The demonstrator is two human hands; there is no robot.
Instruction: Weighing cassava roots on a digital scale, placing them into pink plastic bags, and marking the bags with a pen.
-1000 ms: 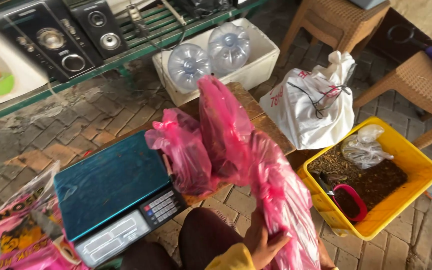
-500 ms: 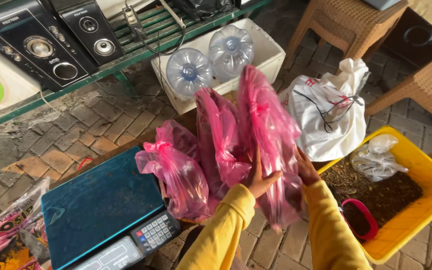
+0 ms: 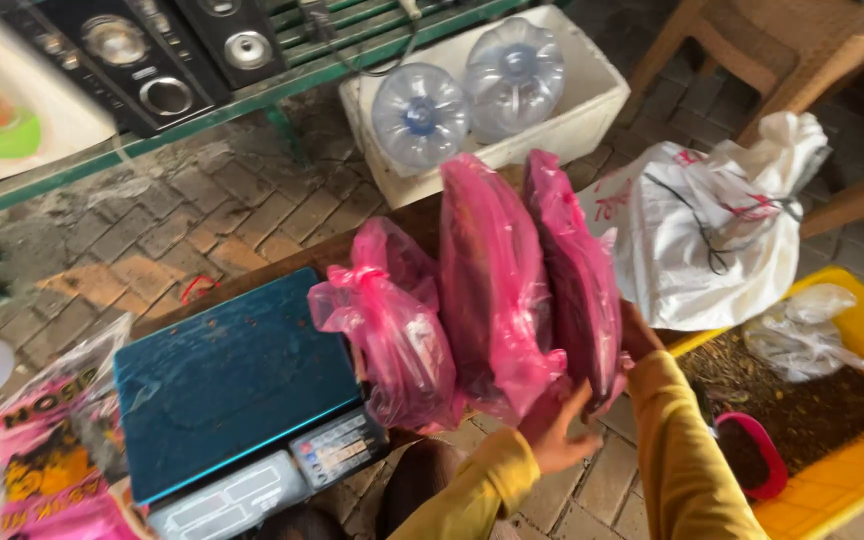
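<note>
Three pink plastic bags filled with dark matter stand side by side on a low wooden surface (image 3: 407,228). The left pink bag (image 3: 392,335) is tied at its top. The middle pink bag (image 3: 492,290) and the right pink bag (image 3: 574,275) stand tall and lean together. My left hand (image 3: 552,435), in a yellow sleeve, presses against the lower front of the right bag. My right hand (image 3: 640,335) grips that bag from behind on its right side and is partly hidden by it.
A blue-topped digital scale (image 3: 232,385) sits left of the bags. Beyond are a white foam box (image 3: 592,110) with two water bottles, a white plastic bag (image 3: 712,235), a yellow tub (image 3: 857,470) of dark soil-like matter with a red scoop (image 3: 752,450), speakers (image 3: 142,50) and a printed pink sack (image 3: 52,450).
The right pink bag has been lifted from low on the right and set upright against the middle bag. Both my hands have come onto it.
</note>
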